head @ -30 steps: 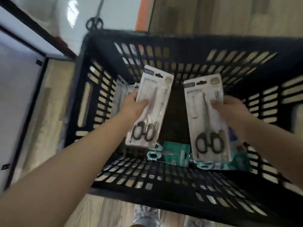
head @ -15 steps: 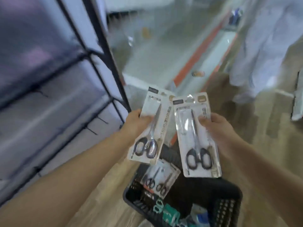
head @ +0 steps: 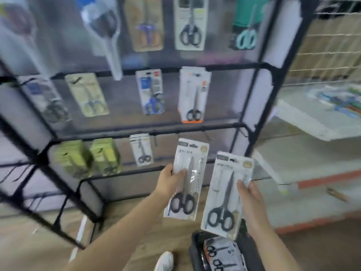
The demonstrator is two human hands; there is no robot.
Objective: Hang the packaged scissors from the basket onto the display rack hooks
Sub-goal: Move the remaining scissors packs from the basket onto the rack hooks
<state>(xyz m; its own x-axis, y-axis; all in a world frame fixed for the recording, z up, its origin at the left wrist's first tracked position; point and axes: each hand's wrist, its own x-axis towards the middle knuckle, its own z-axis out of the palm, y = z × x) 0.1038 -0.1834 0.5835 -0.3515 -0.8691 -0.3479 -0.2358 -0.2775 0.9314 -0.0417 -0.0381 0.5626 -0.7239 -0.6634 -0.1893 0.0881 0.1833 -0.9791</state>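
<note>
Here, two flat white card packs of black-handled scissors are held up in front of the black metal display rack (head: pixel 195 128). The left pack (head: pixel 186 178) is pinched by the left hand (head: pixel 169 182), and the right pack (head: pixel 226 194) is pinched by the right hand (head: pixel 252 200). Next, each pack's top hole must be slid onto a bare hook near the rack's lower right corner. The black plastic basket (head: pixel 197 249) is seen below on the wooden floor (head: pixel 48 241), with more packs inside.
</note>
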